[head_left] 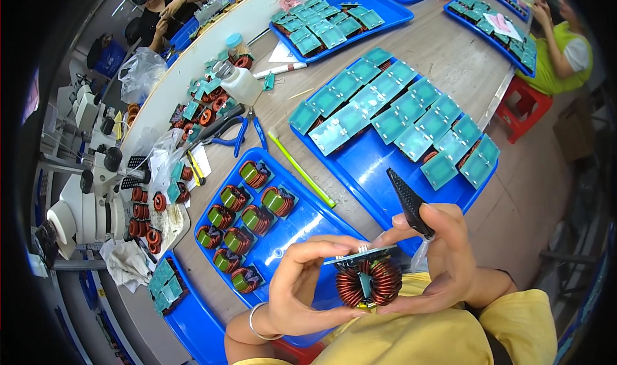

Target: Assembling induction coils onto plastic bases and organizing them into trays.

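In front of me, both hands grip a toroidal coil assembly [369, 283]: copper-wound coils on a small green circuit board, edge-on with the board uppermost. My left hand [299, 288] pinches it from the left, fingers on the board and thumb under the coils. My right hand [447, 262] pinches the other side the same way. Tucked between the right fingers is a black tapered tool [409, 201] with a textured face and a clear lower end; its kind is unclear. Left of my hands, a blue tray [302, 236] bears several coil assemblies [258, 220], coils up.
A larger blue tray [366, 169] ahead carries several boards, green side up. Blue-handled pliers [241, 133], a yellow-green stick [301, 169] and a clear bottle [239, 83] lie or stand left of it. Loose coils [139, 211] sit far left. Two other people work across and at right.
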A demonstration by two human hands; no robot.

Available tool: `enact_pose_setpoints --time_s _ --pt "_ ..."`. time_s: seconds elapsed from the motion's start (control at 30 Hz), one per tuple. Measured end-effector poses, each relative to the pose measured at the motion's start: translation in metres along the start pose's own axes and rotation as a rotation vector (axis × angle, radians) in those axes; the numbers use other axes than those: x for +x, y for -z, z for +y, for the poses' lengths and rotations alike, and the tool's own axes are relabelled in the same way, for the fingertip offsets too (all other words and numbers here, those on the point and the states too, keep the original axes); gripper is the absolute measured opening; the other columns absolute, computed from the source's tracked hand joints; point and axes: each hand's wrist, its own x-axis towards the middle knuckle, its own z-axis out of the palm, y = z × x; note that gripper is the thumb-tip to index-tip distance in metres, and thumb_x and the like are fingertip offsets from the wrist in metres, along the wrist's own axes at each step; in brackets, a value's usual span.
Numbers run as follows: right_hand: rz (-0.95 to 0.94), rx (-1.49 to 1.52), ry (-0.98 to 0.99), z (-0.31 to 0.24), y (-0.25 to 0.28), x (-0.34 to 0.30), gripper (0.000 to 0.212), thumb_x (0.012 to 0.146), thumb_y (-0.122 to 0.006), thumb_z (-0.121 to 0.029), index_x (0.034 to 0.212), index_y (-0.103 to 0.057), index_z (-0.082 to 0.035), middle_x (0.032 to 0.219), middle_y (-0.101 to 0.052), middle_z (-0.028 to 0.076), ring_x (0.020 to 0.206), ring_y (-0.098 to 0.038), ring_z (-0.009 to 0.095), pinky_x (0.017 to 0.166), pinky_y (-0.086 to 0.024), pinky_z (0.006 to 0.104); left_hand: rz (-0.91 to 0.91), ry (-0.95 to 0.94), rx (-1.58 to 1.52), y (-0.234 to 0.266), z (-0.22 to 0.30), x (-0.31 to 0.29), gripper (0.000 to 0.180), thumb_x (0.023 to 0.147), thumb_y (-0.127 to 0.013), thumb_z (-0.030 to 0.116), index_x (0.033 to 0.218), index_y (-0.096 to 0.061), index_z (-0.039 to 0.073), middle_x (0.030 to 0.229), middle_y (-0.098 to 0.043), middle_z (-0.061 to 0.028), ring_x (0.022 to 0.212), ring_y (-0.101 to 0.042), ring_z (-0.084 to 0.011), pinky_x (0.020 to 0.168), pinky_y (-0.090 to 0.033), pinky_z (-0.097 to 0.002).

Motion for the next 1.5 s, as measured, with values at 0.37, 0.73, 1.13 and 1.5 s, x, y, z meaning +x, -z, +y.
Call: enact_pose_setpoints --time_s 0.37,0.73,1.13,1.5 --pt "-0.009 -0.131 0.019 -0.001 0.000 -0.002 0.082 0.058 -0.083 -0.019 0.124 -0.041 0.006 0.118 -0.046 0.018 0.100 -0.050 0.027 0.079 -0.044 0.0314 0.005 0.043 0.188 -0.003 0.000 0.002 0.067 0.059 -0.080 0.003 0.115 -0.044 -0.001 0.109 -0.049 -0.0156 0.099 -0.052 -0.0266 0.089 -0.040 -0.0373" --pt "0.004 -0.037 0.041 -0.003 0.005 0.009 0.087 0.060 -0.083 -0.023 0.126 -0.036 0.008 0.117 -0.045 0.017 0.102 -0.050 0.028 0.082 -0.044 0.0319 -0.040 0.001 -0.017 -0.001 -0.009 0.000 0.080 0.061 -0.077 -0.005 0.124 -0.029 -0.001 0.113 -0.043 -0.0167 0.109 -0.048 -0.0279 0.092 -0.040 -0.0378" --pt "-0.210 -0.124 -0.004 0.005 0.009 0.000 0.104 0.056 -0.085 -0.018 0.135 -0.021 0.004 0.120 -0.037 0.019 0.098 -0.056 0.028 0.084 -0.046 0.0369 -0.002 -0.039 0.093 0.002 -0.006 0.003 0.066 0.060 -0.078 0.001 0.116 -0.044 -0.002 0.115 -0.048 -0.0173 0.112 -0.046 -0.0303 0.096 -0.036 -0.0401" --pt "-0.203 -0.125 -0.009 0.003 0.009 -0.003 0.101 0.057 -0.083 -0.011 0.135 -0.020 0.004 0.119 -0.036 0.019 0.099 -0.056 0.029 0.085 -0.046 0.0376 0.017 -0.050 0.170 0.000 -0.003 0.004 0.062 0.060 -0.079 0.004 0.113 -0.046 -0.001 0.111 -0.055 -0.0166 0.106 -0.048 -0.0271 0.092 -0.036 -0.0377"
